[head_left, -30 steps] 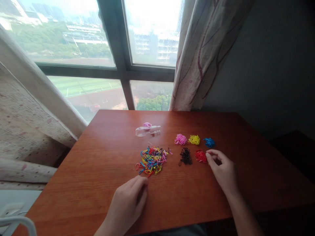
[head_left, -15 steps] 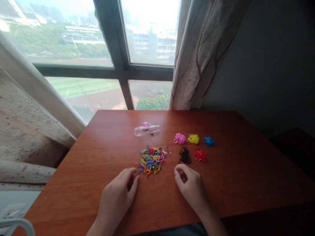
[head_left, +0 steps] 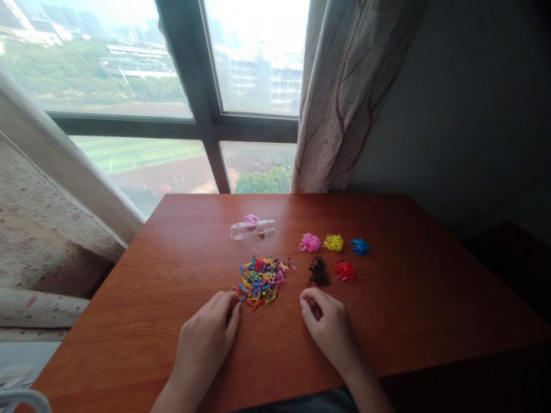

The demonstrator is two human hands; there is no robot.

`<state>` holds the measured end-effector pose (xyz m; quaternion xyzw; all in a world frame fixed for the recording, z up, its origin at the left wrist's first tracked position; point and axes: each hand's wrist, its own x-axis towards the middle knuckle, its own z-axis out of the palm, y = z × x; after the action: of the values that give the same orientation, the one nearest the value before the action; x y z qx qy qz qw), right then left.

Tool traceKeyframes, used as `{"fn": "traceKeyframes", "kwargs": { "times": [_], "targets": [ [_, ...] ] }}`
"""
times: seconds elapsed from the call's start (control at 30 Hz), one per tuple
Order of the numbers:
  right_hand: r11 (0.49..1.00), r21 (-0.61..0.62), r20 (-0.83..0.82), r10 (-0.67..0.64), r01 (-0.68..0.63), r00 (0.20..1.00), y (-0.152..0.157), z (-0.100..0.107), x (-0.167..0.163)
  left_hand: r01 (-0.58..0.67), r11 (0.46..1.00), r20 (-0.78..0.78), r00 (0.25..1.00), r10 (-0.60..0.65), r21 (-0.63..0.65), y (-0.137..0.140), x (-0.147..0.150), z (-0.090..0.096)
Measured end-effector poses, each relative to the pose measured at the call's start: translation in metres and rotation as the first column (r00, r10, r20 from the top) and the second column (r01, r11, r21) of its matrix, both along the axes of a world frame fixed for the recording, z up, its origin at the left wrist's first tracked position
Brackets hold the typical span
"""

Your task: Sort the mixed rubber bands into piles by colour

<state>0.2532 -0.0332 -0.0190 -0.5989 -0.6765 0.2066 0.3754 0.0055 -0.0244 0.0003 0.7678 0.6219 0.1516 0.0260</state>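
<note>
A mixed pile of small coloured bulb-shaped pins (head_left: 263,276) lies in front of me on the wooden table. At its near left edge my left hand (head_left: 209,328) has thumb and forefinger closed around the end of a blue pin (head_left: 243,298). To the right of the pile, my right hand (head_left: 328,320) rests with thumb and forefinger pinched together; what is between the tips, if anything, is hidden. Just beyond it sit a black heap (head_left: 319,271) and a red heap (head_left: 345,271). Behind these are pink (head_left: 310,242), yellow (head_left: 333,242) and blue (head_left: 360,246) heaps.
A clear plastic bottle-like container (head_left: 245,230) with a pink part (head_left: 251,218) lies behind the mixed pile. The wooden table (head_left: 422,287) meets a window (head_left: 253,166) at its far edge, with curtains (head_left: 331,103) beside it. A white curved object (head_left: 26,396) is at lower left.
The view has shifted slightly, moving everything a little leftward. My left fingertips have closed in on the blue pin at the pile's edge. My right hand keeps its pinch.
</note>
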Motion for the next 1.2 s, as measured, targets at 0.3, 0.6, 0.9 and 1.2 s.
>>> {"fn": "traceKeyframes", "kwargs": {
  "times": [0.3,0.6,0.9,1.2],
  "targets": [
    [1.0,0.011,0.023,0.021,-0.021,1.0,-0.001,0.001,-0.001,0.044,0.993,0.127,0.99,-0.057,0.106,-0.005,-0.001,-0.003],
    [0.981,0.019,0.052,0.191,-0.192,0.98,-0.012,0.004,-0.01,0.26,0.963,0.312,0.912,-0.267,0.064,-0.015,0.026,0.0],
    [0.957,0.023,0.096,0.286,-0.289,0.954,-0.014,0.01,-0.012,0.351,0.936,0.287,0.893,-0.346,0.033,-0.021,0.044,0.0],
    [0.986,0.041,-0.113,0.163,-0.159,0.98,-0.012,0.008,0.003,0.31,0.948,0.291,0.902,-0.318,0.077,-0.021,0.033,-0.006]
  ]
}}
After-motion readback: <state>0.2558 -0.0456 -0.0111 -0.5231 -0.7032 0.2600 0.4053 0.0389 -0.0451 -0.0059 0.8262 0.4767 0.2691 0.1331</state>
